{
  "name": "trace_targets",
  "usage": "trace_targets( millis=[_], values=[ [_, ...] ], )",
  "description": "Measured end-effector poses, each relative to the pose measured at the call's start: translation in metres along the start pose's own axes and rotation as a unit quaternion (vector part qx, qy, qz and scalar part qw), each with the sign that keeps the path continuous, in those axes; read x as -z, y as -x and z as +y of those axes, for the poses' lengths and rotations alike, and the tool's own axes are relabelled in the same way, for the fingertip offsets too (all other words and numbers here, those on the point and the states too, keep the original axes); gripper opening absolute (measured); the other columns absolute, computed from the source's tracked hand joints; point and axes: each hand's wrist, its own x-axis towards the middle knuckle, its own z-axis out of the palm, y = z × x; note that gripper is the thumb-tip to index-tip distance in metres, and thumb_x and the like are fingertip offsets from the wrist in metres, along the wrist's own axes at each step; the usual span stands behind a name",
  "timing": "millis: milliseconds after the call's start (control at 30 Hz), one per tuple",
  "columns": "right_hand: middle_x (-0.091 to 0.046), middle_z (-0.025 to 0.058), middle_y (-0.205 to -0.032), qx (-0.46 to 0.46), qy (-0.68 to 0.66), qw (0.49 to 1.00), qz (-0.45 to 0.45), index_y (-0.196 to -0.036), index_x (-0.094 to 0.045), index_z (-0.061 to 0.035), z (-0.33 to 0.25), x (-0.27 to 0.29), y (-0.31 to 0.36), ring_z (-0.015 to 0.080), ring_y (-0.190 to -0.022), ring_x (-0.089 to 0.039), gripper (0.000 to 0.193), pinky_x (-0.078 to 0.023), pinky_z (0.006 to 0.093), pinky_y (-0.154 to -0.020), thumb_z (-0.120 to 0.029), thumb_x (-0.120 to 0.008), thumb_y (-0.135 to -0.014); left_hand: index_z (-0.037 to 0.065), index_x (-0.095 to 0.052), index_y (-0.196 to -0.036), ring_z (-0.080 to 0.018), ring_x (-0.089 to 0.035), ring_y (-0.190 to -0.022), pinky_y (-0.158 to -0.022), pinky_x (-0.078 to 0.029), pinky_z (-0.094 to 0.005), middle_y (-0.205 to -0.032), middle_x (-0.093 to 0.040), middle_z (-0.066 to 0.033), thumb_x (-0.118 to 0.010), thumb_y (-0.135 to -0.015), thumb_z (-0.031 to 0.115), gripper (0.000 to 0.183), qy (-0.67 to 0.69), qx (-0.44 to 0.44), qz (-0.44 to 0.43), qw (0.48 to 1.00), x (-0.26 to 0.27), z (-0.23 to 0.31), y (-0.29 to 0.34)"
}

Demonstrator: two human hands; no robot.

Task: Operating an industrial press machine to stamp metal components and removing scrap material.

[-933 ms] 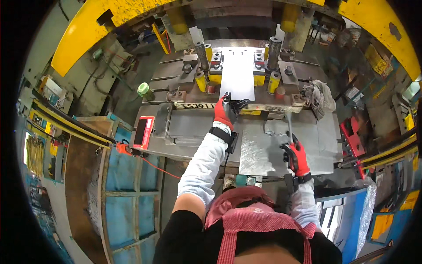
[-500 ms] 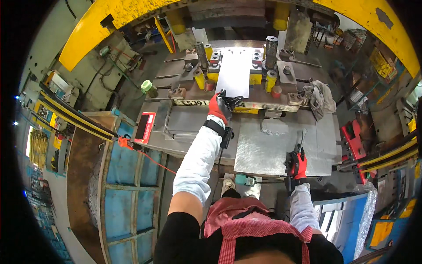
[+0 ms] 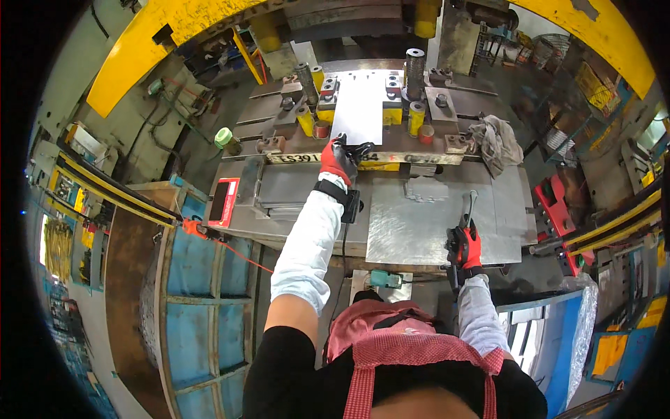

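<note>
My left hand (image 3: pixel 338 160), in a red and black glove, reaches to the front of the press die (image 3: pixel 391 158). Its fingers close on the near edge of a bright rectangular metal sheet (image 3: pixel 358 110), which lies flat between the die's blocks. Farther right and nearer me, my gloved right hand (image 3: pixel 465 248) is wrapped round a slim grey metal tool with a curved tip (image 3: pixel 472 202); its exact kind is unclear. That hand is over the front edge of a broad flat metal plate (image 3: pixel 405 227). Small stacked metal pieces (image 3: pixel 426 188) lie on this plate.
Left of the plate lie stacked grey sheets (image 3: pixel 286 188) and a red-framed dark flat object (image 3: pixel 224 202). Upright dark posts (image 3: pixel 414 73) and yellow cylinders (image 3: pixel 417 119) stand around the die. A grey rag (image 3: pixel 497 143) hangs at right. The yellow press frame (image 3: pixel 139 52) arches overhead.
The whole view has shifted slightly, so the bench appears higher and farther left. Both hands keep nearly the same places relative to the sheet and the plate.
</note>
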Motion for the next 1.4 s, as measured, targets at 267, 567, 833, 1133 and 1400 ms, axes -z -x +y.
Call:
trace_targets(
  millis=[267, 567, 833, 1133, 1400],
  values=[
    [-0.05, 0.0057, -0.065, 0.006, -0.033, 0.999, -0.042, -0.124, -0.039, -0.0133, 0.005, 0.008, -0.002, 0.0157, -0.049, -0.047, 0.044, -0.042, 0.0306, -0.042, -0.009, -0.053, -0.082, -0.001, -0.044, -0.116, -0.0389, -0.055, -0.096, -0.083, -0.049, -0.0486, -0.109, -0.054, -0.0198, -0.036, -0.091, 0.019, 0.033, 0.01, 0.035, 0.037, 0.999, -0.009, 0.001, 0.005],
    [-0.045, 0.0035, -0.061, -0.004, -0.052, 0.998, -0.045, -0.115, -0.042, -0.0108, -0.004, -0.009, 0.006, 0.0126, -0.045, -0.042, 0.035, -0.039, 0.029, -0.041, -0.008, -0.053, -0.082, 0.001, -0.05, -0.108, -0.0356, -0.056, -0.093, -0.084, -0.048, -0.0437, -0.104, -0.056, -0.0177, -0.038, -0.09, 0.02, 0.029, 0.109, 0.077, -0.206, 0.969, 0.05, 0.0, -0.022],
    [-0.043, 0.0023, -0.06, 0.012, -0.067, 0.997, -0.048, -0.107, -0.043, -0.0078, 0.002, 0.005, -0.003, 0.0116, -0.044, -0.04, 0.028, -0.037, 0.0278, -0.04, -0.007, -0.054, -0.081, 0.0, -0.047, -0.112, -0.0378, -0.056, -0.095, -0.085, -0.048, -0.0453, -0.108, -0.055, -0.0181, -0.041, -0.089, 0.023, 0.033, 0.007, 0.0, -0.055, 0.998, 0.01, -0.007, -0.001],
    [-0.052, 0.0041, -0.068, 0.022, -0.048, 0.998, -0.024, -0.111, -0.043, -0.0104, 0.003, 0.005, 0.001, 0.0124, -0.049, -0.048, 0.029, -0.043, 0.0294, -0.042, -0.007, -0.052, -0.083, -0.003, -0.043, -0.117, -0.0358, -0.054, -0.1, -0.086, -0.048, -0.0474, -0.112, -0.053, -0.0188, -0.039, -0.091, 0.016, 0.034, -0.028, -0.042, 0.015, 0.999, -0.011, -0.003, 0.007],
    [-0.05, 0.0, -0.073, 0.098, 0.09, 0.989, -0.061, -0.118, -0.047, -0.0056, -0.042, -0.087, 0.014, 0.0078, -0.056, -0.047, 0.037, -0.041, 0.0239, -0.046, -0.01, -0.056, -0.083, -0.002, -0.042, -0.12, -0.0365, -0.056, -0.096, -0.084, -0.049, -0.0446, -0.111, -0.055, -0.0163, -0.043, -0.09, 0.022, 0.038, -0.022, 0.035, -0.036, 0.999, 0.006, 0.006, 0.001]
  ],
)
